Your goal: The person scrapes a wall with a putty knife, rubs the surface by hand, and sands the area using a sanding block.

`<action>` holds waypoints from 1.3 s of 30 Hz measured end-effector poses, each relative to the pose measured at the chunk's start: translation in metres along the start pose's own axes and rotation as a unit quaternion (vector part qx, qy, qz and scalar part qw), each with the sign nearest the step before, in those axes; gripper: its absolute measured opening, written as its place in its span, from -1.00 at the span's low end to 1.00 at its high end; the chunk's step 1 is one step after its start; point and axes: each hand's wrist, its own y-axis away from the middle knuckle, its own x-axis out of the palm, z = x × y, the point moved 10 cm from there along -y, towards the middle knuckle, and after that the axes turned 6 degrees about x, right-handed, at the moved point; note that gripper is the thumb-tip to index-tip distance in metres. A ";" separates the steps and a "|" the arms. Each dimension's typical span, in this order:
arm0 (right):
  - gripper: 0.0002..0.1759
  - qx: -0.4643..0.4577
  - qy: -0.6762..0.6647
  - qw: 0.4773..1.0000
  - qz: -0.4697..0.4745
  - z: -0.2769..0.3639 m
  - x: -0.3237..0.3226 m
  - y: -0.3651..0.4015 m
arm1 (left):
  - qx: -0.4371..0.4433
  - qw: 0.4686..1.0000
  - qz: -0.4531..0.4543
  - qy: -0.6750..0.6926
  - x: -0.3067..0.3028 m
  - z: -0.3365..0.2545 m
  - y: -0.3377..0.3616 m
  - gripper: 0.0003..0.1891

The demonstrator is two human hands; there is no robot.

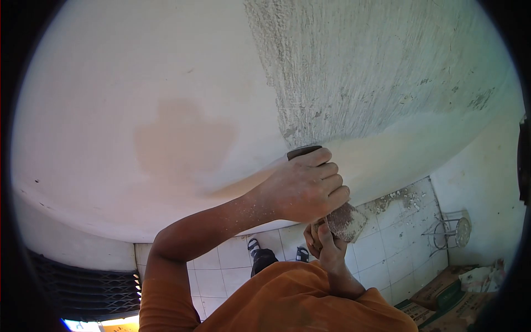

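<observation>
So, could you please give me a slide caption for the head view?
Left hand grips the handle of a scraper by a partly scraped wall; right hand holds it near the dusty blade.

Wall (166,83) close ahead — stool (451,232), boxes (442,290) right.

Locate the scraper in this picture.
In the head view, right of centre, the scraper is held at the wall, gripped in the left hand, with the right hand just below at its blade.
</observation>
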 end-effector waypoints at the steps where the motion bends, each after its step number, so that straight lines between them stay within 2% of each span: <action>1: -0.67 0.002 0.003 1.000 0.001 0.000 0.000 0.001 | 0.008 1.000 0.002 0.003 0.000 -0.001 -0.001 -0.92; 4: -0.70 -0.047 0.023 0.999 0.016 0.015 0.008 0.000 | 0.008 1.000 0.011 0.009 -0.004 0.002 -0.004 -0.91; 7: -0.70 -0.041 0.039 0.998 0.008 0.022 0.009 -0.002 | 0.000 1.000 -0.012 0.013 -0.010 0.007 -0.008 -0.92; 10: -0.80 -0.028 -0.011 1.000 -0.004 0.004 -0.001 -0.003 | -0.015 0.999 -0.043 0.006 -0.005 0.006 -0.003 -0.91; 12: -0.71 -0.019 0.009 0.999 -0.048 0.001 -0.004 -0.003 | -0.025 0.997 -0.072 0.001 -0.001 0.004 0.000 -0.88; 13: -0.68 -0.021 0.016 0.998 -0.050 0.004 -0.001 -0.003 | -0.031 0.996 -0.085 0.000 -0.001 0.005 0.001 -0.86; 16: -0.64 -0.043 0.029 0.999 -0.016 0.015 0.012 -0.001 | -0.028 0.998 -0.046 0.034 0.001 0.006 0.000 -0.88; 19: -0.62 -0.009 0.081 0.997 -0.004 0.004 0.006 0.002 | -0.040 0.996 -0.055 0.050 -0.003 0.006 0.001 -0.86; 20: -0.62 -0.012 0.091 0.995 -0.029 0.002 0.001 0.005 | -0.037 0.996 -0.059 0.056 -0.004 0.003 0.001 -0.86; 22: -0.62 -0.031 0.114 0.990 -0.072 0.004 -0.002 0.003 | -0.023 0.996 -0.072 0.055 -0.006 0.005 0.001 -0.85; 23: -0.62 -0.070 0.064 0.995 -0.044 0.017 0.010 0.001 | -0.017 0.994 -0.091 0.060 -0.008 0.006 0.001 -0.84; 26: -0.62 -0.065 0.203 0.976 -0.055 -0.001 -0.007 0.002 | -0.015 0.991 -0.114 0.066 -0.008 0.002 0.006 -0.84; 28: -0.62 -0.094 0.135 0.982 -0.094 -0.004 -0.008 0.001 | -0.004 0.994 -0.098 0.036 -0.009 0.001 0.004 -0.84; 30: -0.62 -0.038 0.091 0.995 -0.011 0.012 0.009 -0.005 | -0.008 0.994 -0.110 0.025 -0.019 0.007 -0.005 -0.84; 32: -0.63 -0.053 0.057 0.997 -0.027 0.023 0.011 -0.008 | -0.019 0.993 -0.116 0.024 -0.020 0.008 -0.004 -0.84; 35: -0.65 -0.029 0.028 0.999 -0.035 0.012 0.011 -0.007 | -0.026 0.992 -0.125 0.022 -0.011 0.010 0.001 -0.84; 39: -0.71 -0.107 0.071 0.992 -0.017 0.028 0.011 -0.012 | -0.020 0.990 -0.138 0.009 -0.020 0.012 -0.006 -0.84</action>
